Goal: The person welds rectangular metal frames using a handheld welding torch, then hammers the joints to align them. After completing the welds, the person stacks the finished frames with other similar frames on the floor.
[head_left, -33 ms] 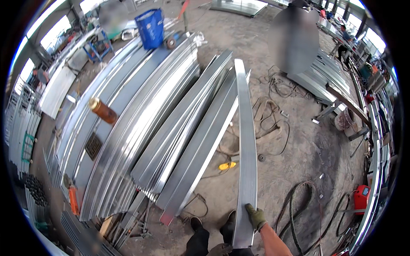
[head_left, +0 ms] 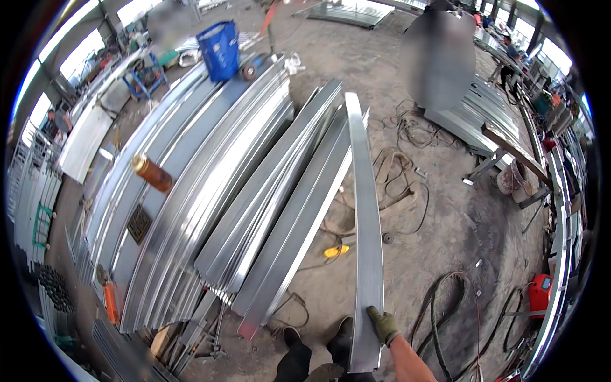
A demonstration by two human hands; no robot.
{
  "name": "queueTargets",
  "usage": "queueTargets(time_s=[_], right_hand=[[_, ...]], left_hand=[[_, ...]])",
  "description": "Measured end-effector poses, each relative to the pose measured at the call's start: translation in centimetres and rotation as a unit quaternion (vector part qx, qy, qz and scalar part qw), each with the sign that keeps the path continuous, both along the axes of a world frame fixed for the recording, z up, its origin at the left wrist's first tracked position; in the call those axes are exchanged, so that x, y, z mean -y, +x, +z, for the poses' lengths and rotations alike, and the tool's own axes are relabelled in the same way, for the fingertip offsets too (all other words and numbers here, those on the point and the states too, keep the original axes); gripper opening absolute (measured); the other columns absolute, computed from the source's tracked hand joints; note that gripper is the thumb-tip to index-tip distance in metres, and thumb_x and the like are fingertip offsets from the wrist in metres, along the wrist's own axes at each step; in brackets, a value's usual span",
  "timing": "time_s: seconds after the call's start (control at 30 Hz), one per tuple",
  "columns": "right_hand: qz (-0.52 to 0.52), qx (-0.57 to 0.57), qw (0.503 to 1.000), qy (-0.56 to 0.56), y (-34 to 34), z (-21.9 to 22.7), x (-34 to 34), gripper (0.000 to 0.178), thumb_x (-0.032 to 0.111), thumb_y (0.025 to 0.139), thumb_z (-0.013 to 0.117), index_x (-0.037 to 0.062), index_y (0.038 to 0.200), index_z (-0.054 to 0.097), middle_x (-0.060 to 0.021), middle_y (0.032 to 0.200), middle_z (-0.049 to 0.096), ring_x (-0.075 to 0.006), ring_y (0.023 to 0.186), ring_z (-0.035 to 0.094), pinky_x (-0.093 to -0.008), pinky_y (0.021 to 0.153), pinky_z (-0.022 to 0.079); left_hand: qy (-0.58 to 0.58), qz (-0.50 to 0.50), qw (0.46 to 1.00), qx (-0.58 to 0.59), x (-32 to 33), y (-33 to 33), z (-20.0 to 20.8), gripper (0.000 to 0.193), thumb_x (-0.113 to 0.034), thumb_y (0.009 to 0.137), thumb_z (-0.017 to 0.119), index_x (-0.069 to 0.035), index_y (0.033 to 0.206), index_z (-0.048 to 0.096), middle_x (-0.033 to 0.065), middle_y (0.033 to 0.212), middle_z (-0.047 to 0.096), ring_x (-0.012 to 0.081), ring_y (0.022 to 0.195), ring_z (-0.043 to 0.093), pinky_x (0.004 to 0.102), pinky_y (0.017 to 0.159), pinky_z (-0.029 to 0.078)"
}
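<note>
My right hand (head_left: 383, 326), in an olive-green work glove, grips the right edge of a long grey sheet-metal channel (head_left: 368, 223), with the thumb over its face. The channel's near end lies by my legs, and its far end reaches out over the floor. Only part of my gloved left hand (head_left: 326, 372) shows, low at the bottom edge, left of the channel's near end; its fingers are hidden. To the left lie similar metal channels (head_left: 299, 216), stacked at an angle, some with a reddish near end.
Beyond them lies a larger stack of bent metal profiles (head_left: 210, 191), carrying a brown cylinder (head_left: 153, 173) and a blue bag (head_left: 219, 52). Hoses (head_left: 439, 318) and cables coil on the floor at right, near a red machine (head_left: 540, 296). A yellow tool (head_left: 336, 251) lies left of the channel.
The view has shifted slightly, and the channel's far end appears a little lower and further left. My right hand keeps its grip on the channel.
</note>
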State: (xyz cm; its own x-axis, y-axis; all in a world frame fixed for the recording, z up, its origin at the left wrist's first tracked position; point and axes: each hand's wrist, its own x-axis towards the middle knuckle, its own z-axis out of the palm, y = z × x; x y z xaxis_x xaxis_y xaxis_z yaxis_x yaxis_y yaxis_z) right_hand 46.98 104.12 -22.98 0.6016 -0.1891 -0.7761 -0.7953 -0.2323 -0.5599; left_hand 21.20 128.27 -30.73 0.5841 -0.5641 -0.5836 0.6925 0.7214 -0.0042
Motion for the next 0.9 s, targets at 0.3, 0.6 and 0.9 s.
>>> queueTargets(time_s=[0.3, 0.6, 0.9], right_hand=[[0.142, 0.003, 0.969, -0.2, 0.9, 5.5, 15.6, 0.092, 0.074, 0.085, 0.076, -0.0098, 0.121, 0.075, -0.0273, 0.111, 0.079, -0.0364, 0.107, 0.077, -0.0448, 0.093, 0.059], [0.09, -0.06, 0.993, -0.042, 3.0, 14.7, 21.0, 0.093, 0.075, 0.081, 0.079, -0.0105, 0.117, 0.076, -0.026, 0.108, 0.079, -0.0343, 0.104, 0.077, -0.0445, 0.09, 0.059], [-0.034, -0.041, 0.995, 0.083, -0.3, 9.2, 22.4, 0.08, 0.053, 0.083, 0.09, -0.0066, 0.132, 0.071, -0.0192, 0.118, 0.078, -0.0278, 0.113, 0.074, -0.0391, 0.096, 0.058]], left_hand=[[0.583, -0.323, 0.727, 0.165, 5.6, 22.6, 15.6, 0.039, -0.04, 0.103, 0.067, -0.003, 0.112, 0.071, 0.0074, 0.095, 0.073, 0.0202, 0.087, 0.068, 0.0392, 0.083, 0.054], [0.567, -0.359, 0.712, 0.205, 17.1, 40.0, 18.4, 0.053, -0.052, 0.102, 0.067, 0.0, 0.108, 0.074, 0.0109, 0.095, 0.072, 0.0208, 0.092, 0.068, 0.0402, 0.086, 0.052], [0.353, -0.219, 0.909, 0.021, 24.1, 61.0, 5.8, 0.061, -0.057, 0.098, 0.074, -0.006, 0.131, 0.069, 0.0134, 0.124, 0.075, 0.0309, 0.114, 0.07, 0.05, 0.098, 0.057]])
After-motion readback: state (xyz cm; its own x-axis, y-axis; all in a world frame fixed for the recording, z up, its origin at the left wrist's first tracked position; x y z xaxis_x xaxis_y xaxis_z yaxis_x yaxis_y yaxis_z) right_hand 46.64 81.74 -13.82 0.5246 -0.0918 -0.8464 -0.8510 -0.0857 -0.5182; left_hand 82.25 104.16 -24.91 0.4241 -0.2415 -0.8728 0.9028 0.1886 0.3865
